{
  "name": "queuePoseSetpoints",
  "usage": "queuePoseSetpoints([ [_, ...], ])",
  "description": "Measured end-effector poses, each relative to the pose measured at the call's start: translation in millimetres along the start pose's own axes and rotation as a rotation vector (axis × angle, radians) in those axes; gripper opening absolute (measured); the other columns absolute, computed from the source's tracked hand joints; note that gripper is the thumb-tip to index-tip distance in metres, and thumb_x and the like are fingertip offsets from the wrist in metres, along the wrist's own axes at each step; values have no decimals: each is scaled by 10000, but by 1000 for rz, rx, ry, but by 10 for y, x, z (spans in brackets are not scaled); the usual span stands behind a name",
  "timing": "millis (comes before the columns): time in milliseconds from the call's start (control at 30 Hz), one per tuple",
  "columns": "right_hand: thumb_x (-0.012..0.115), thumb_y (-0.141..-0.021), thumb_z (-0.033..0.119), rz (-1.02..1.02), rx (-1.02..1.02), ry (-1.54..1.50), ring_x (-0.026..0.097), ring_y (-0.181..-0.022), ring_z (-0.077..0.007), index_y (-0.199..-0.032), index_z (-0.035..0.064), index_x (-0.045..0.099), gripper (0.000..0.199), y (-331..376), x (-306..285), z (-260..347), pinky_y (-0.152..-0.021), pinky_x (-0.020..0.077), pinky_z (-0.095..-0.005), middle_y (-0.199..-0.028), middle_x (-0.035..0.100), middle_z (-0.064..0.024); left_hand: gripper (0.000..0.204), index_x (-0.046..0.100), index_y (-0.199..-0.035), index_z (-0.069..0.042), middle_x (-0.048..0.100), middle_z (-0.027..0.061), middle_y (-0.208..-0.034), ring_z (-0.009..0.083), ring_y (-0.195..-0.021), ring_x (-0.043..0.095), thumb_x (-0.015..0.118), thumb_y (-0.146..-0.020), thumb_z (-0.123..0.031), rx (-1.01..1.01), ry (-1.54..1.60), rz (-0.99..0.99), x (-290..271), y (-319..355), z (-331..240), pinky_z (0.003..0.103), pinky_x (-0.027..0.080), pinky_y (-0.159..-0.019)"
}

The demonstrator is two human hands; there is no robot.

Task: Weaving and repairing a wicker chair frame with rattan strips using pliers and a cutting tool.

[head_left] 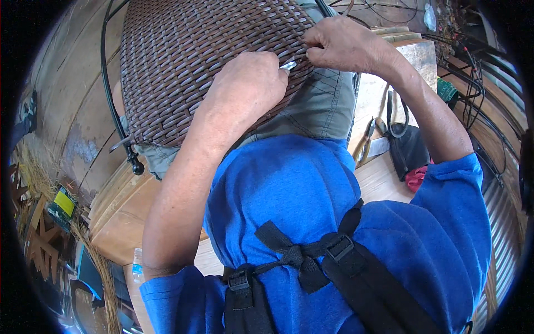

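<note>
A brown woven wicker panel point(183, 61) on a dark metal frame lies across my lap. Close to its right edge, my left hand point(247, 83) is closed around a small tool with a shiny metal tip point(288, 65); the fist hides the rest, so its kind is unclear. The tip rests at the weave near the edge. My right hand point(347, 44) is closed in a pinch just beyond that edge, thumb against the bent fingers. Whatever it grips, perhaps a strand, is too small to make out.
On the wooden bench point(384, 172) to my right lie pliers point(365, 142) and a black pouch point(409, 147) beside a red cloth point(416, 178). A plastic bottle point(137, 264) stands at lower left. Metal rods point(478, 72) and cables are at far right. A thin frame bar point(104, 72) runs along the panel's left.
</note>
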State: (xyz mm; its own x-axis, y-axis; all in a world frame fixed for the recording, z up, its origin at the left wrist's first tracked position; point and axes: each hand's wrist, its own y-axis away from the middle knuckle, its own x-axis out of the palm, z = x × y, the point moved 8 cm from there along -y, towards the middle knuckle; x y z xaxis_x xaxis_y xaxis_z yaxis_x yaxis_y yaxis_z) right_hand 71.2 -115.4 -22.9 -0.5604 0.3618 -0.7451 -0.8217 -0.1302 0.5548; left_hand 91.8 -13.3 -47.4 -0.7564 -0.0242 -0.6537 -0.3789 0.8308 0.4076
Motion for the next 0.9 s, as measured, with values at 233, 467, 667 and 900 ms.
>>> queuePoseSetpoints([
  [233, 501, -767, 188, -37, 19, -2, 602, -662, -317, -775, -5, 593, 214, 37, 22, -45, -649, 485, -418, -698, 576, -201, 285, 610, -773, 36, 606, 255, -778, 415, -775, 596, 487, -839, -212, 8, 41, -2, -11, 2, -28, 483, 470, -740],
  [467, 526, -781, 213, -67, 22, 90, 633, -761, -326, -807, 35, 650, 218, 33, 106, -8, -725, 510, -424, -770, 627, -188, 293, 606, -744, 37, 591, 270, -722, 420, -732, 596, 483, -841, -210, -46, -66, -73, -102, 162, -123, 499, 473, -700],
  [667, 537, -762, 217, -90, 106, 120, 630, -795, -329, -791, 27, 649, 223, 41, 93, -36, -735, 504, -427, -793, 635, -183, 269, 636, -746, 28, 624, 238, -716, 379, -719, 631, 506, -832, -192, -14, -100, -103, -96, 120, -124, 444, 511, -683],
  [900, 510, -820, 219, -128, -3, 63, 620, -754, -345, -816, 20, 621, 227, 12, 92, 30, -705, 494, -434, -757, 613, -192, 238, 645, -761, 13, 635, 226, -740, 360, -726, 640, 499, -828, -163, -81, -144, -56, -143, 166, -116, 438, 515, -685],
])
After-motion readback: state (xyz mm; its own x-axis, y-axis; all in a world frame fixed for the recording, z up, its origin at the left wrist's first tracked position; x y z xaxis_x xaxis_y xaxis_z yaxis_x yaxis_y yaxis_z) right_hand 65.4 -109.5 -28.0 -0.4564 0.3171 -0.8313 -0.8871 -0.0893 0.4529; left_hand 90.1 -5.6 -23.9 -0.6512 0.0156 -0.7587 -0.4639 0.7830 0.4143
